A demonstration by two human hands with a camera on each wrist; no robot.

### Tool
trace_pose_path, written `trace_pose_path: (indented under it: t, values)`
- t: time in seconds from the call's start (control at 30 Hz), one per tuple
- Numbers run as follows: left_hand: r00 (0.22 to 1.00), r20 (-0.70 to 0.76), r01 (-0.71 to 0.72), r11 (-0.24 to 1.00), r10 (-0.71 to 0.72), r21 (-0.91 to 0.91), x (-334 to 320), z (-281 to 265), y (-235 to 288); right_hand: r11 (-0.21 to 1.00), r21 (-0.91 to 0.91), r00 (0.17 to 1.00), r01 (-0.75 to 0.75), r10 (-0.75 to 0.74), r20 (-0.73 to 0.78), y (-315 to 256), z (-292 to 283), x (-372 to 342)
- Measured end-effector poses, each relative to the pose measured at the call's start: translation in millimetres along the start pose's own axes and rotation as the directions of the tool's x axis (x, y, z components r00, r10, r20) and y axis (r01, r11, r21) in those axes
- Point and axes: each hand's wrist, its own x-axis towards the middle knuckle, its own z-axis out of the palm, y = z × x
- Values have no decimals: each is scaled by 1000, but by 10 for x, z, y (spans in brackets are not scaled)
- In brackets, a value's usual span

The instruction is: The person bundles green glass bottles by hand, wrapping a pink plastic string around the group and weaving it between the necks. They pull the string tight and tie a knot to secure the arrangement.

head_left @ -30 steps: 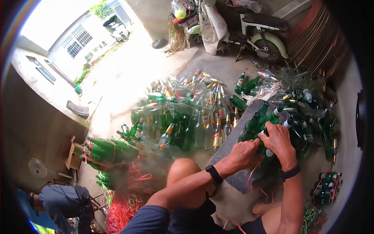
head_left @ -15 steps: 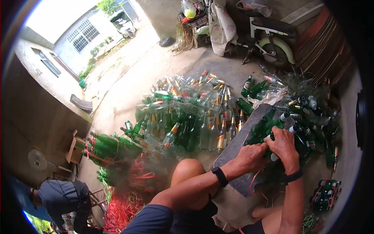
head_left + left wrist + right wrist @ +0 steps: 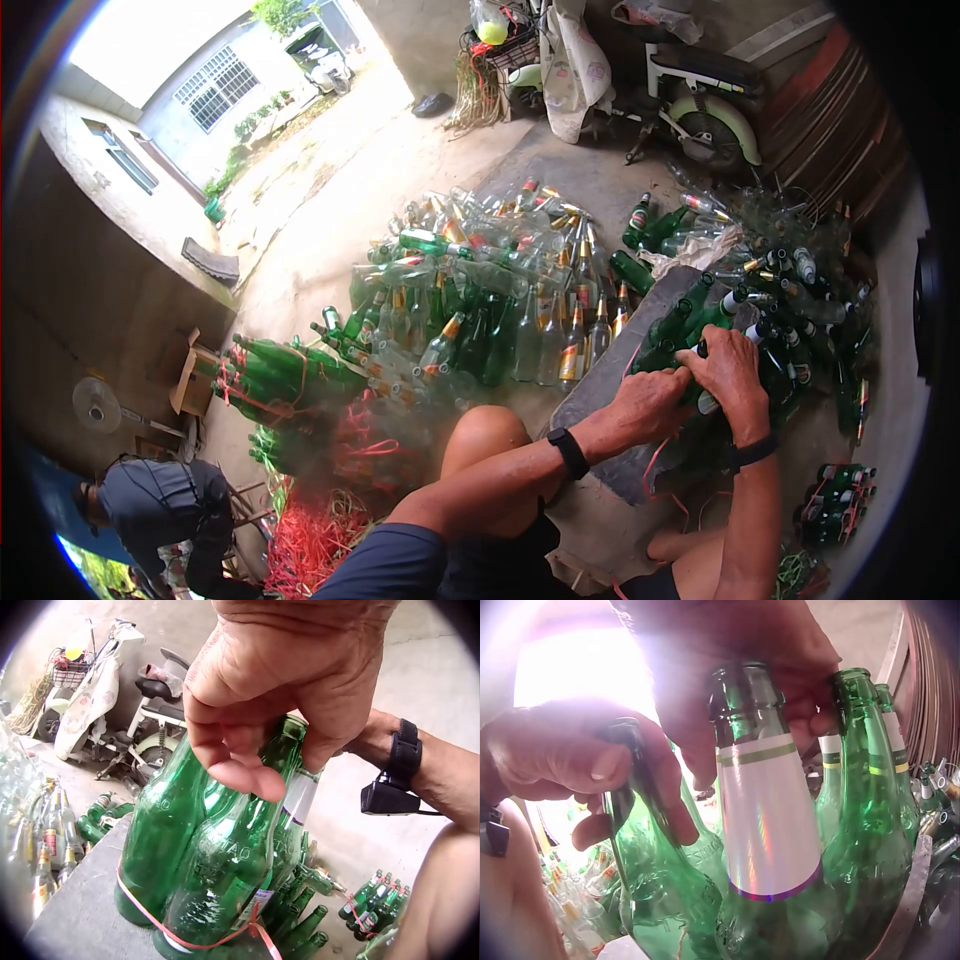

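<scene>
Upright green bottles (image 3: pixel 225 862) stand bunched on a grey slab (image 3: pixel 590 400), with a pink strap (image 3: pixel 146 906) round their lower bodies. My left hand (image 3: pixel 645 400) curls its fingers and thumb round one bottle's neck (image 3: pixel 288 742). Beside it my right hand (image 3: pixel 728 372) reaches over the bunch, its fingers bent down among the necks around a white-labelled bottle (image 3: pixel 769 817). In the right wrist view, the left hand (image 3: pixel 562 757) is at the left and the right hand (image 3: pixel 742 637) above; some right fingertips are hidden behind the bottles.
Loose bottles (image 3: pixel 530 340) cover the floor left of the slab, more (image 3: pixel 800 300) lie to the right. Strapped bundles (image 3: pixel 270 375) stand at left and lower right, near red straps (image 3: pixel 315 530). A scooter (image 3: pixel 700 110) is behind; a person (image 3: pixel 165 510) bends at lower left.
The head view has shifted, so the scene sits further right and slightly lower. Both hands stay at the bottle necks; the person at lower left has bent further down.
</scene>
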Motion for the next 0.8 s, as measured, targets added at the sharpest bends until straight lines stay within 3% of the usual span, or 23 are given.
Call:
trace_pose_path:
  t: [0.6,0.67,0.8]
  values:
    - [1000,2,6,1000,-6,17,-7,25,-2,999,-12,999,-50,50,-1,-45,-9,18]
    - [1000,-4,1,1000,-1,17,-2,34,-12,998,-67,998,11,-15,-65,-39,0,4]
    - [1000,-6,4,1000,-3,17,1,42,-13,998,-59,998,4,-8,-63,-46,5,9]
